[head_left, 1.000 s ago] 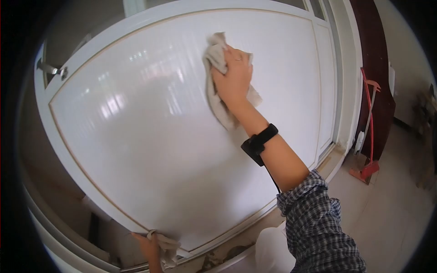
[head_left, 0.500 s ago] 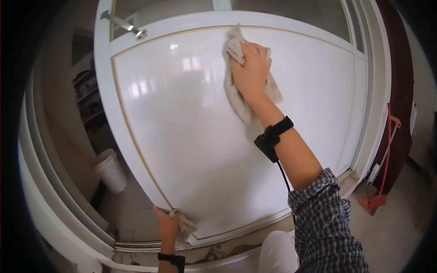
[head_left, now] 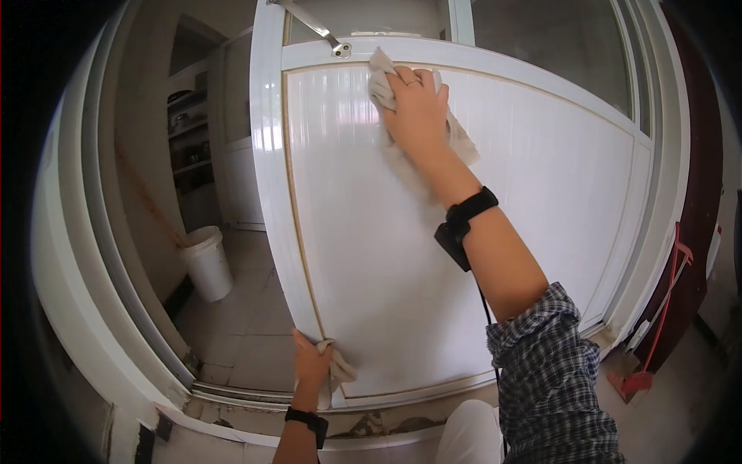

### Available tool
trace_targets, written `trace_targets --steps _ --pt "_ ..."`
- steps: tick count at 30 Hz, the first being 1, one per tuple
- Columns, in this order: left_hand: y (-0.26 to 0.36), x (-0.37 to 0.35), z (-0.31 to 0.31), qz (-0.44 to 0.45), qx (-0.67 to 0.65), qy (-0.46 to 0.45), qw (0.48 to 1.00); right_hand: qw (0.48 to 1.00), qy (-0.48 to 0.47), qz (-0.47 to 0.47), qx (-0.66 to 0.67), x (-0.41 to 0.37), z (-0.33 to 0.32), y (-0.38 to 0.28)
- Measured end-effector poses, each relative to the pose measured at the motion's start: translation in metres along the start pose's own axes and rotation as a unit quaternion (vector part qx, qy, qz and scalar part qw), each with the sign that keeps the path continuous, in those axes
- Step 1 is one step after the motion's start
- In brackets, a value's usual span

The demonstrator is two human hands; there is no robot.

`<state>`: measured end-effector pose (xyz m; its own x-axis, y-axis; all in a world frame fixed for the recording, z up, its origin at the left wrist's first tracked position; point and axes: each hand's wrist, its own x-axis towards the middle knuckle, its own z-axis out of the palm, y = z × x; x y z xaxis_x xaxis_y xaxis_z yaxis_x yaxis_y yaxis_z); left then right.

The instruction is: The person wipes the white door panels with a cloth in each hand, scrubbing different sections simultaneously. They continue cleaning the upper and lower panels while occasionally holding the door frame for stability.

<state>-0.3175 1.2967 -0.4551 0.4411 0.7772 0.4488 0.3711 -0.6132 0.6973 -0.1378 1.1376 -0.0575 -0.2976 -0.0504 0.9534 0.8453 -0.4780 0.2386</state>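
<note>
My right hand [head_left: 419,112] presses a crumpled beige cloth [head_left: 462,145] against the upper part of a white door panel [head_left: 371,255], just below and right of the metal door handle [head_left: 340,49]. Part of this cloth hangs down behind my wrist. Low down at the door's left edge, my left hand [head_left: 312,362] grips a second beige cloth [head_left: 340,372], its fingers around the door frame's edge. Black straps sit on both wrists. A plaid sleeve covers my right upper arm.
Left of the door, a white bucket [head_left: 207,267] stands on the tiled floor, with dark shelves [head_left: 188,127] behind it. A floor track [head_left: 247,396] runs under the door. At the right, a red dustpan [head_left: 635,380] leans near a dark red board [head_left: 699,193].
The view has swung left, so the door appears further right. My right hand and its cloth have moved left across the panel, closer to the handle. My left hand stays at the door's lower edge.
</note>
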Motion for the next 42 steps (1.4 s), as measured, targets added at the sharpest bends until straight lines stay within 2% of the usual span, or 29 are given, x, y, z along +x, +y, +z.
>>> trace_targets --steps 1,4,7,10,15,19,22,30,33,36,37,39,42 --pt "-0.005 0.001 0.001 0.011 0.011 0.013 1.0 1.0 -0.012 -0.01 0.0 -0.001 -0.001 0.0" --pt "-0.01 0.006 -0.003 0.07 -0.073 0.033 0.994 0.998 -0.044 -0.035 0.0 -0.01 -0.007 -0.001" --pt "-0.004 0.011 -0.005 0.023 -0.012 0.006 1.0 0.997 -0.051 -0.05 0.0 -0.021 -0.003 0.005" --pt "0.001 0.011 -0.013 -0.012 -0.045 -0.04 0.998 0.998 -0.043 -0.047 -0.009 -0.017 -0.001 0.003" --pt "0.006 0.004 -0.005 0.004 -0.042 -0.029 0.999 0.999 -0.027 -0.005 -0.043 -0.005 -0.006 0.003" --pt "0.01 0.001 -0.015 0.034 -0.03 -0.02 0.999 0.998 -0.038 -0.034 -0.036 -0.012 -0.009 0.0" --pt "-0.009 0.009 0.002 0.047 -0.015 0.016 0.999 0.998 -0.045 -0.04 -0.034 -0.014 -0.008 0.003" --pt "-0.007 0.006 0.001 0.013 -0.058 -0.01 0.998 0.998 -0.038 -0.011 -0.038 0.001 -0.006 0.003" --pt "-0.01 0.007 0.0 0.001 -0.044 -0.018 0.999 0.997 -0.079 -0.017 -0.015 -0.007 -0.011 0.0" --pt "-0.009 0.009 -0.003 -0.005 -0.041 -0.02 0.999 0.996 -0.041 0.009 0.083 -0.023 -0.011 0.009" --pt "-0.01 0.011 -0.005 -0.005 -0.041 -0.018 0.999 0.984 -0.003 0.076 0.16 -0.023 -0.008 0.014" --pt "-0.017 0.015 -0.002 0.008 -0.034 -0.004 0.999 0.926 0.072 0.207 0.309 -0.02 -0.003 0.022" --pt "-0.025 0.016 0.003 0.0 -0.048 -0.009 0.999 0.925 0.066 0.232 0.295 -0.01 -0.001 0.028"
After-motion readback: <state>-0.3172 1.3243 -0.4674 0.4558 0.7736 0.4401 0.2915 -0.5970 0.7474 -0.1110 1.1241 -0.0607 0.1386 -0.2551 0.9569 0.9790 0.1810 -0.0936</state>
